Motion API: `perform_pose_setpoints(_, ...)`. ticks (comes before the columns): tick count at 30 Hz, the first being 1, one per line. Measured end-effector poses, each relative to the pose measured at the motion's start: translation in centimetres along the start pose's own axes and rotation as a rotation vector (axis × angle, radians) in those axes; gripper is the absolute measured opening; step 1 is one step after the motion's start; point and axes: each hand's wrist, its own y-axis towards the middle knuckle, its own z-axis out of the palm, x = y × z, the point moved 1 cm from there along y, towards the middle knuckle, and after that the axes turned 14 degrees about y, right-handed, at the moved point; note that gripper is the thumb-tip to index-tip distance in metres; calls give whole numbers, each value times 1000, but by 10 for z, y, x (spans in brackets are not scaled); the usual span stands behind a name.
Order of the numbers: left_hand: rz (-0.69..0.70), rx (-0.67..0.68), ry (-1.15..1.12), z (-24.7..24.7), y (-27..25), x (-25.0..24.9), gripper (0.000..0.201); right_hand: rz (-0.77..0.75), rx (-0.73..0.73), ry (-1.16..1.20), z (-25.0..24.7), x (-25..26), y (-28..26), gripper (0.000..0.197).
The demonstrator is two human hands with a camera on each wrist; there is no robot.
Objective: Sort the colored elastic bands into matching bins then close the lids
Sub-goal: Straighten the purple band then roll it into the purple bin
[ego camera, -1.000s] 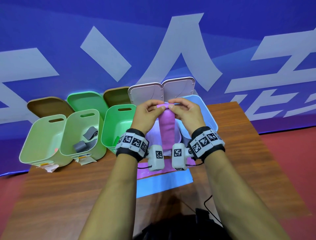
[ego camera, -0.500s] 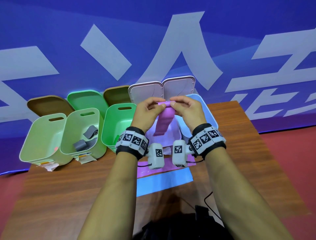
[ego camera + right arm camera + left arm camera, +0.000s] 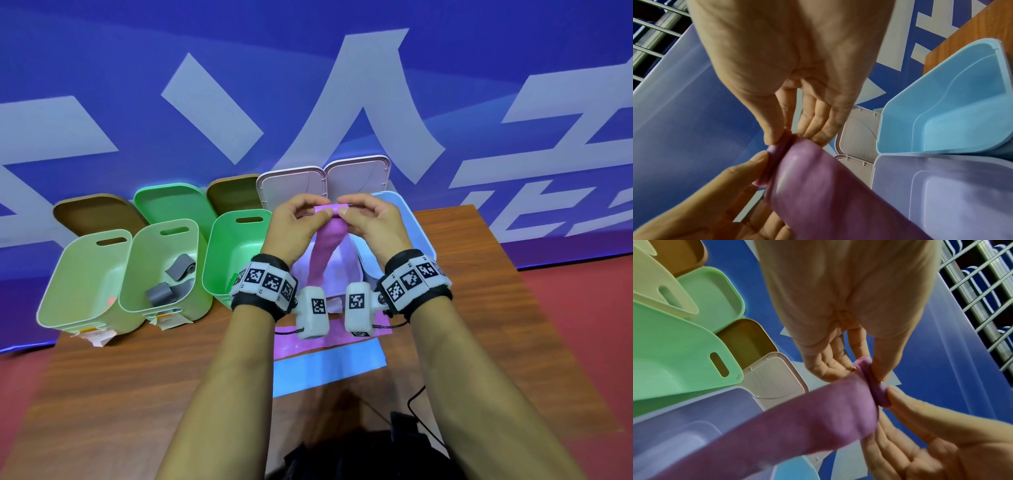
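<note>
Two hands pinch the rolled top edge of a soft, matte purple elastic band (image 3: pixel 323 253): left hand (image 3: pixel 294 228) and right hand (image 3: pixel 373 226), thumbs against fingertips, above the smooth lilac plastic bin (image 3: pixel 941 186).

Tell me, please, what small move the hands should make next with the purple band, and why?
Probably keep rolling the purple band. The left hand and right hand pinch its rolled top edge while most still hangs loose above the open lilac bin, likely its match.
</note>
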Motion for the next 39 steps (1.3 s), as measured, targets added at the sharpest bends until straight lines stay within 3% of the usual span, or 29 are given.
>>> perform_pose_setpoints(8, -44, -2, -4, 2, -4, 10, 2, -37, -14, -89, -2, -2, 0, 24)
perform_pose_setpoints(17, 19, 38, -41, 2, -6, 10, 16, -9, -15, -68, 0, -5, -1, 12)
perform_pose_setpoints(22, -20, 21, -24, 4, -7, 10, 6, -27, -16, -98, -3, -6, 0, 12)
perform_pose_setpoints(33, -22, 18, -42, 0, -5, 8, 22, -4, 8, -53, -1, -4, -3, 15)
perform_pose_setpoints(37, -89, 14, -11, 4, -6, 11, 1, -30, 3, -93, -2, -6, -3, 17)
perform_pose_setpoints(39, -81, 9, -8, 5, -6, 13, 5, -30, 1, -97, -3, -6, -3, 19)
